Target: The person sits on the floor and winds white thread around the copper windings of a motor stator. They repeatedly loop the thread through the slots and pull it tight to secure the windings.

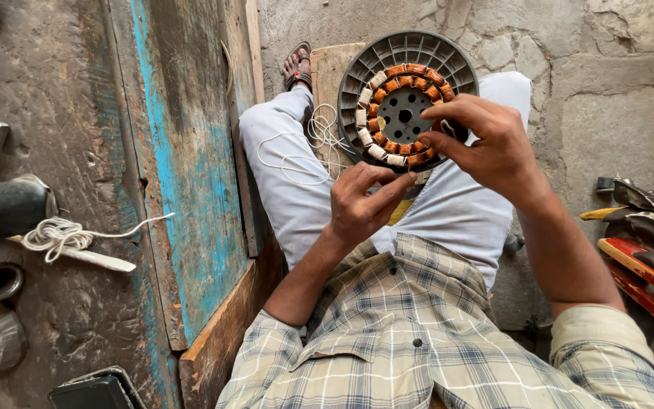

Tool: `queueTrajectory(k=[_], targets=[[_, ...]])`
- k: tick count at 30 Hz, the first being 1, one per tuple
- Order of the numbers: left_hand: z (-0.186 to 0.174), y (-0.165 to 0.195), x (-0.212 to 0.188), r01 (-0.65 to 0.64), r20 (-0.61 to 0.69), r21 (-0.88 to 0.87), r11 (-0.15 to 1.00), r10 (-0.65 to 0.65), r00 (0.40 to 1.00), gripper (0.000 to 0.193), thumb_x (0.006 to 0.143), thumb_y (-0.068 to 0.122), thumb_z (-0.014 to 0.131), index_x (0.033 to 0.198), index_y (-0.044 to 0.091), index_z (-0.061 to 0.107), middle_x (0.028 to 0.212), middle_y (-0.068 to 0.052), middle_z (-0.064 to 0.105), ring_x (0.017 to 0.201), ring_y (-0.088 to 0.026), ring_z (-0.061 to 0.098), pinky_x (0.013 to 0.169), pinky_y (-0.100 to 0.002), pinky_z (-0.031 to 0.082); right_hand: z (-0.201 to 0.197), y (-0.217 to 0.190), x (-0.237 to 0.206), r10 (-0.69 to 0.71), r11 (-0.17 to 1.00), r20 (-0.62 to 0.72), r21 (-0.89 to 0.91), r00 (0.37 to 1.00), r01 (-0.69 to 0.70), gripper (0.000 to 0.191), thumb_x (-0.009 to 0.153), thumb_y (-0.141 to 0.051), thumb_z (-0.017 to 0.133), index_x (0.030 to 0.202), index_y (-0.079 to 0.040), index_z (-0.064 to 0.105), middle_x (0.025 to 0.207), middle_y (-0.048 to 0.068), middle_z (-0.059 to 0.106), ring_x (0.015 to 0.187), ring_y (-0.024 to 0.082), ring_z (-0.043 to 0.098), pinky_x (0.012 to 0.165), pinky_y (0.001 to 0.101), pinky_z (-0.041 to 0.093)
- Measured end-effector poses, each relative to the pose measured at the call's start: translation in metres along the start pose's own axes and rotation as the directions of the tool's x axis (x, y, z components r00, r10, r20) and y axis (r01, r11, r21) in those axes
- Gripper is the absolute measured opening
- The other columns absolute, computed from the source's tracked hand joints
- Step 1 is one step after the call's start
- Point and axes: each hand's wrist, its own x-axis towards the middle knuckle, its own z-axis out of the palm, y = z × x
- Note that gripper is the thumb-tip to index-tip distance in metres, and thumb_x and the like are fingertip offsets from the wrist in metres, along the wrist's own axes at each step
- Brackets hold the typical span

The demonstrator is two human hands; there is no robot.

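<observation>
— On the person's lap, what is that round thing?
— It is a grey round motor part (406,91) with a ring of orange wire coils (410,72) around its middle. It leans up on the pale trousers (297,189), near a wooden board (331,72).
— What is the right hand doing?
— The right hand (486,144) is on the lower right side of the ring. Its fingers are bent and pinch at the coils there.
— And the left hand?
— The left hand (361,201) is just below the round part. Its fingers are curled in. I cannot tell if it holds the thin white string (304,148), but the string lies in loops right next to it on the leg.
— Do the two hands touch?
— No, they are near each other, but apart.
— What else is around?
— A foot in a sandal (297,64) is up at the top. A wooden plank with blue paint (183,167) is on the person's left. Past it lies a bundle of white cord (58,233) by a dark pipe (1,208). A red thing (645,276) is on the right edge.
</observation>
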Motion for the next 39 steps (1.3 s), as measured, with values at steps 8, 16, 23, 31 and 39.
queueTrajectory(k=[8,16,23,31,39], targets=[[-0.009,0.037,-0.005,0.201,-0.083,-0.359,0.912,-0.245,0.966,0.019,0.091,0.007,0.08,0.11,0.008,0.073,0.1,-0.005,0.067,0.091,-0.021,0.064,0.078,-0.036,0.054,0.014,-0.079,-0.059,-0.378,0.924,0.113,0.115,0.919,0.366,0.022,0.089,-0.017,0.082,0.106,-0.006,0.073,0.086,0.006,0.072,0.075,0.018,0.068,0.07,0.0358,0.052],[-0.007,0.036,-0.012,0.23,0.347,-0.65,0.724,0.014,0.938,0.022,0.091,0.011,0.072,0.11,0.001,0.067,0.105,-0.011,0.068,0.098,-0.026,0.07,0.083,-0.034,0.058,0.018,-0.102,-0.046,-0.594,0.804,0.131,0.079,0.794,0.589,0.043,0.09,-0.034,0.076,0.125,-0.012,0.065,0.108,0.007,0.073,0.103,0.026,0.071,0.098,0.0464,0.053],[-0.029,0.031,-0.041,0.625,0.625,-0.78,0.038,-0.01,0.78,0.018,0.107,0.015,0.067,0.114,-0.001,0.069,0.094,-0.012,0.073,0.085,-0.016,0.072,0.079,-0.031,0.059,0.024,-0.019,-0.107,-0.284,0.954,0.174,0.15,0.943,0.26,0.059,0.076,-0.053,0.072,0.117,-0.009,0.072,0.094,0.003,0.071,0.09,0.022,0.07,0.096,0.0472,0.055],[-0.018,0.0,-0.053,0.514,0.646,-0.746,-0.424,-0.27,0.714,0.04,0.112,0.026,0.055,0.135,-0.006,0.062,0.077,-0.004,0.067,0.069,-0.011,0.064,0.071,-0.029,0.058,-0.069,0.13,-0.202,0.34,0.86,-0.56,-0.141,0.756,-0.491,0.011,0.115,-0.013,0.061,0.111,-0.006,0.07,0.098,0.012,0.073,0.072,0.013,0.061,0.067,0.0249,0.047],[-0.025,-0.004,-0.048,0.632,0.557,-0.772,0.073,-0.401,0.727,0.031,0.11,0.027,0.062,0.119,-0.002,0.066,0.079,0.0,0.06,0.077,-0.008,0.058,0.079,-0.025,0.051,-0.003,0.104,-0.141,0.283,0.894,-0.183,-0.305,0.942,-0.328,0.05,0.106,-0.03,0.075,0.146,-0.005,0.06,0.14,0.018,0.065,0.13,0.031,0.061,0.118,0.0472,0.047]])
